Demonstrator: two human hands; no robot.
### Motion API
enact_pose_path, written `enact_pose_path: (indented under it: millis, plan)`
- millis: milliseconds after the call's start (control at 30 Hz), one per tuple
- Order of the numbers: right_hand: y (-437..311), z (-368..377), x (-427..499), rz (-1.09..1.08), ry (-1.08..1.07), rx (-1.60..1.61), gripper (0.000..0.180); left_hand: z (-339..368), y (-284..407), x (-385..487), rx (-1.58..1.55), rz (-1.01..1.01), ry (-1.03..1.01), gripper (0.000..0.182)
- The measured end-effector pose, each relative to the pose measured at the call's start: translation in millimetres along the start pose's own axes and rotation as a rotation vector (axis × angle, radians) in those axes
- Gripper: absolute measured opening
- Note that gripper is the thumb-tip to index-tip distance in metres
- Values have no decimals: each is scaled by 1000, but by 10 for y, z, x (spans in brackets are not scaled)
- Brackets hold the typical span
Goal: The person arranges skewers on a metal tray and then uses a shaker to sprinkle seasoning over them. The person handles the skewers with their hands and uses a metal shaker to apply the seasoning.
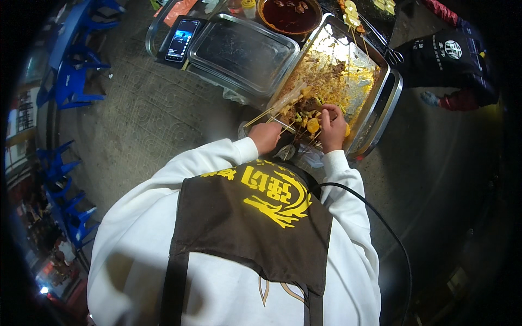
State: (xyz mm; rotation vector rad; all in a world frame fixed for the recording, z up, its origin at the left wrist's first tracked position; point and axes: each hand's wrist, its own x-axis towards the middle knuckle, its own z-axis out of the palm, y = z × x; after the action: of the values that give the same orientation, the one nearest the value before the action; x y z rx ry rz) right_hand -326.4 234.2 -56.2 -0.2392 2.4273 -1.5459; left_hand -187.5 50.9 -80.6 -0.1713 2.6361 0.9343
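Skewered food pieces (312, 125) lie at the near end of a large metal tray (385, 77) smeared with orange sauce and crumbs. My left hand (265, 137) is closed at the tray's near left corner around the end of a thin wooden skewer. Other wooden skewers (257, 118) stick out over the rim just above it. My right hand (333, 127) is over the food at the near right, its fingers bent and touching the pieces; whether they grip one is hidden. A translucent plastic strip or bag (288, 98) lies at the tray's left side.
Left of the tray are a metal lidded pan (244, 53) and a lit phone (182, 40). Beyond stands a bowl of dark red sauce (289, 14). Tongs (393, 56) rest at the right rim. Another person (448, 61) is at the right; blue plastic chairs (77, 81) stand left.
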Motion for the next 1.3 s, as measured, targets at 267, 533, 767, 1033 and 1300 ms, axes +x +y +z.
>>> enact_pose_path:
  millis: [267,533,767,1033,1300]
  plan:
    - [109,-116,243,-65,174,-161,16,17,43,-33,-13,17,9,16]
    - [-36,-172,-29,-131,121,-31,16,67,27,-9,-36,32,-16,16]
    - [-105,-26,-470,-63,-20,-30,14,70,51,-4,-66,25,-19,18]
    - [61,-117,-418,-27,-19,-51,14,-167,-103,-30,228,154,305,22]
    - [124,-122,-412,20,-23,68,14,-131,-168,-38,385,100,233,13]
